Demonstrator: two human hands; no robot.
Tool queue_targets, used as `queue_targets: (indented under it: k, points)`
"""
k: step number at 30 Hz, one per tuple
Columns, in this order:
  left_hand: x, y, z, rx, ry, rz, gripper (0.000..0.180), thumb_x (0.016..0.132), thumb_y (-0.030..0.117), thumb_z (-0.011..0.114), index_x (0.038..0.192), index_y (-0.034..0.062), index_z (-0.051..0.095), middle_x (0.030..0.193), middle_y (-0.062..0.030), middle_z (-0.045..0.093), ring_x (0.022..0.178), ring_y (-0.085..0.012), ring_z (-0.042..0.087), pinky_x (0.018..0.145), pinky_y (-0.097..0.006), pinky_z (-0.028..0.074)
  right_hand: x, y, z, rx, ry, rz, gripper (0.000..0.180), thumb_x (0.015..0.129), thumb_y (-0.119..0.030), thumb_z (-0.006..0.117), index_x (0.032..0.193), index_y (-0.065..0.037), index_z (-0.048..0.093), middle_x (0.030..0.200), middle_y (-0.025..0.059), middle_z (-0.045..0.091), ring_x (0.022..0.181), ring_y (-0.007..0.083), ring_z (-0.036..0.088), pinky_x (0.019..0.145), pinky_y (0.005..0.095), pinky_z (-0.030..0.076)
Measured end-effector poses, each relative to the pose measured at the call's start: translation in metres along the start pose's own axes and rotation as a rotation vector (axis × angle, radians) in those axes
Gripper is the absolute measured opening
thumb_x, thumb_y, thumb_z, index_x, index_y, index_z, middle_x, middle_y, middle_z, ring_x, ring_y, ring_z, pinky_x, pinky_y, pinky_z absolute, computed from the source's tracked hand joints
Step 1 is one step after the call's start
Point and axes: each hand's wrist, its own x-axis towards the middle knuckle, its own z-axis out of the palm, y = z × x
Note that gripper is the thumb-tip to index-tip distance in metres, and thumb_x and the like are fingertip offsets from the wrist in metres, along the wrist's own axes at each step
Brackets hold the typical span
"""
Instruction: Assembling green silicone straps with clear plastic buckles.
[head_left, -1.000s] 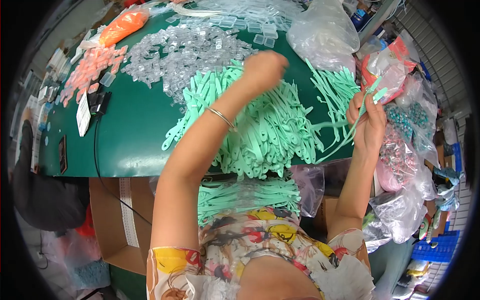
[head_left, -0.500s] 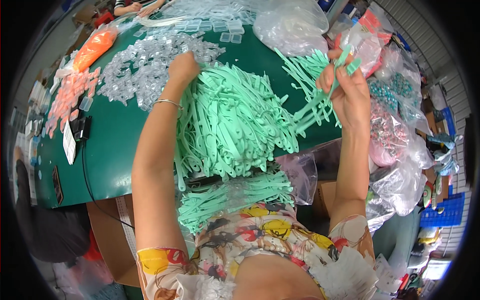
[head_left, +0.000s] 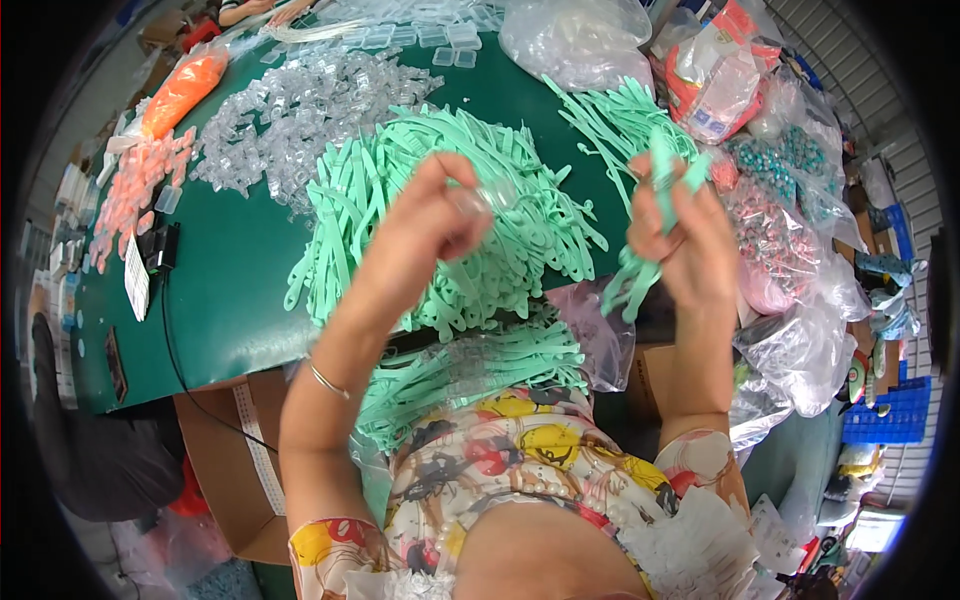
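Note:
My left hand (head_left: 435, 215), closed and partly smeared by motion, is above the big heap of mint-green plastic straps (head_left: 375, 185). Its fingertips seem to pinch a small clear plastic piece (head_left: 492, 193), though blur hides the shape. On the right, my right hand (head_left: 685, 235) is closed on a few mint-green straps (head_left: 632, 280), whose ends hang below the palm and stick up past the fingers. Just beyond it a smaller bunch of mint-green straps (head_left: 625, 108) lies on the green table (head_left: 225, 300).
Left of the heap lies a pile of clear plastic pieces (head_left: 265, 125), then peach-coloured pieces (head_left: 140, 185) and an orange bag (head_left: 188, 90). More mint-green straps (head_left: 470, 372) rest close to my body. Plastic bags (head_left: 775, 250) crowd the right. Another person's hands (head_left: 285, 12) are at the far edge.
My left hand has moved from the edge of the clear pile toward the right and nearer, over the heap. My right hand has lowered slightly, keeping its straps.

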Motion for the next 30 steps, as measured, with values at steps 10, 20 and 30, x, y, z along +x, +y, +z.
queue_targets:
  k: [10,20,30]
  points:
    - [-0.059,-0.065,0.032,-0.263,-0.058,-0.203,0.014,0.087,0.014,0.049,0.098,0.0072,0.044,0.065,0.0038,0.037,0.052,-0.0043,0.029,0.044,-0.019,0.023,-0.055,0.088,0.014,-0.067,-0.039,0.234,0.032,0.087,-0.018,0.051,0.112,0.002,0.052,0.078,0.0014,0.053,0.065,0.0049,0.042,0.059,0.0179,0.034]
    - [-0.075,-0.085,0.028,-0.345,0.121,-0.258,0.041,0.09,0.045,0.036,0.086,0.0053,0.046,0.068,0.0014,0.033,0.053,-0.0079,0.026,0.047,-0.021,0.021,-0.07,0.115,0.025,-0.438,-0.062,-0.094,0.028,0.078,-0.002,0.059,0.105,0.002,0.054,0.089,0.0058,0.059,0.078,0.0097,0.053,0.068,0.0213,0.042]
    - [-0.08,-0.092,0.03,-0.373,0.101,-0.123,0.028,0.091,0.031,0.038,0.085,0.0048,0.046,0.073,0.0004,0.037,0.057,-0.0074,0.03,0.048,-0.021,0.023,-0.072,0.122,0.026,-0.301,-0.145,-0.032,0.023,0.081,-0.002,0.058,0.103,0.004,0.052,0.091,0.0073,0.06,0.082,0.0107,0.057,0.073,0.0227,0.044]
